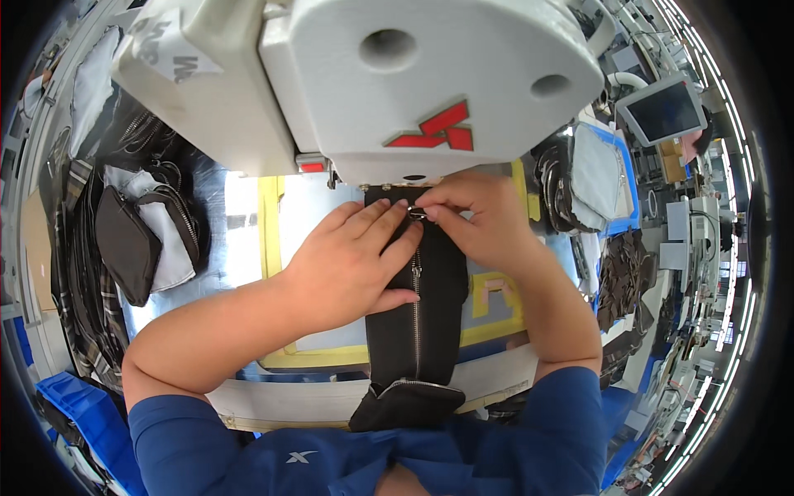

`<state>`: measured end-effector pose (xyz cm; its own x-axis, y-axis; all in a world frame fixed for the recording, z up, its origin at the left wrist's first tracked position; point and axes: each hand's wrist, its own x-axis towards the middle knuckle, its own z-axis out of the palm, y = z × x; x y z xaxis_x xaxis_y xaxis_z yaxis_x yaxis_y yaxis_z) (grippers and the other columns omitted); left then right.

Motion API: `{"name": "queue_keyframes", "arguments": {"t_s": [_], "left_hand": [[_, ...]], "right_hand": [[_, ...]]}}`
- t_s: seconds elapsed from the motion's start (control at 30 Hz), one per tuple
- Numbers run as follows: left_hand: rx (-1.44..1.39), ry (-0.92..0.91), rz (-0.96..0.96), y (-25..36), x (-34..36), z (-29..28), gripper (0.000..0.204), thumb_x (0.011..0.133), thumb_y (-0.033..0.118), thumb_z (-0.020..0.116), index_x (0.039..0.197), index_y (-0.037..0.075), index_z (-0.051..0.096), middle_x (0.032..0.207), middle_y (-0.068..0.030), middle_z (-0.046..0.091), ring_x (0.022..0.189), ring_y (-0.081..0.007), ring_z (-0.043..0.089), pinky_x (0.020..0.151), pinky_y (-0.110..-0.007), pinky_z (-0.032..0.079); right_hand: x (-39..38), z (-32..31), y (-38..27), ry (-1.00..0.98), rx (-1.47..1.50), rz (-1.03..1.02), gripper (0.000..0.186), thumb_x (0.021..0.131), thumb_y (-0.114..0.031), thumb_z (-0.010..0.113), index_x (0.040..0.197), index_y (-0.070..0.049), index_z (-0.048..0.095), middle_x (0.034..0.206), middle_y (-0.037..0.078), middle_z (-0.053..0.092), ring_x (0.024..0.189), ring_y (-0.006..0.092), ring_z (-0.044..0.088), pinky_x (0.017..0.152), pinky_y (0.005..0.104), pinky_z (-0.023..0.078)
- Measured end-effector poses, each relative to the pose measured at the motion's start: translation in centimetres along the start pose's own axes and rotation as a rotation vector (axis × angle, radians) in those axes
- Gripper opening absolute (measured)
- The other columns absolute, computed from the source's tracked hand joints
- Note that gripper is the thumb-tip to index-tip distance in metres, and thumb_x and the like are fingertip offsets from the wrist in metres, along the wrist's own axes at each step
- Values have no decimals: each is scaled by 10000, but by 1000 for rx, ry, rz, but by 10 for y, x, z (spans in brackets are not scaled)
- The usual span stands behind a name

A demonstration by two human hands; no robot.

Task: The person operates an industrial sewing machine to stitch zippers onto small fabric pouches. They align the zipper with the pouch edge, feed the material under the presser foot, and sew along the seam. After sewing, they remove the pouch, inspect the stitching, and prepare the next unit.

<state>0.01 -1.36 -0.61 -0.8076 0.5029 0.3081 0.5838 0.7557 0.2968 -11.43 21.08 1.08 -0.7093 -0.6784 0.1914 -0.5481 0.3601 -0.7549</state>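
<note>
A long dark fabric strip (442, 289) runs from beneath the sewing machine head toward my body. Down its middle goes a metal-toothed zipper (417, 331), and its near end folds over the table's front edge. My left hand (339, 260) lies on the strip's left side, fingers stretched out, thumb across the zipper. Close to the machine, my right hand (484, 219) pinches a small metal zipper slider (417, 213) between thumb and forefinger. The left fingertips are beside that slider. Another metal piece sits lower on the zipper.
The white sewing machine head (438, 66) overhangs the work. Yellow tape (270, 240) borders the work surface. Dark zippered pieces (128, 240) are heaped at left; more lie by a blue tray (630, 178) at right. A blue bin (91, 422) stands lower left, a screen (664, 112) upper right.
</note>
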Motion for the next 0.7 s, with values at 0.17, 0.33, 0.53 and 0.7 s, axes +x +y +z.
{"name": "queue_keyframes", "arguments": {"t_s": [0.17,0.33,0.53,0.7], "left_hand": [[39,-8,-34,0,0,-3,834,801,591,822,1377,5,677,1327,-182,653,1212,-358,621,1078,-484,472],[-7,-85,-47,0,1,-7,884,773,603,832,1381,-20,675,1279,-148,620,1168,-323,578,1028,-457,461],[18,-92,-13,0,5,-7,933,765,639,819,1386,-41,667,1406,-148,602,1168,-284,553,994,-411,441],[69,-79,-4,0,5,-7,949,758,660,810,1390,-34,669,1539,-167,586,1122,-259,564,931,-387,446]], "right_hand": [[-3,2,-8,-28,-113,-54,164,915,-56,760,1072,-44,803,911,121,734,759,302,726,670,373,587],[-6,2,-13,-57,-376,-153,132,941,-125,759,1043,-43,779,980,125,733,822,328,733,724,402,611],[13,1,-4,-155,-504,-150,110,977,-117,692,949,-23,740,1002,143,741,848,361,730,755,472,602],[29,-3,-8,-301,-595,-161,120,979,-87,648,935,-25,741,900,174,742,845,389,728,751,479,595]]}}
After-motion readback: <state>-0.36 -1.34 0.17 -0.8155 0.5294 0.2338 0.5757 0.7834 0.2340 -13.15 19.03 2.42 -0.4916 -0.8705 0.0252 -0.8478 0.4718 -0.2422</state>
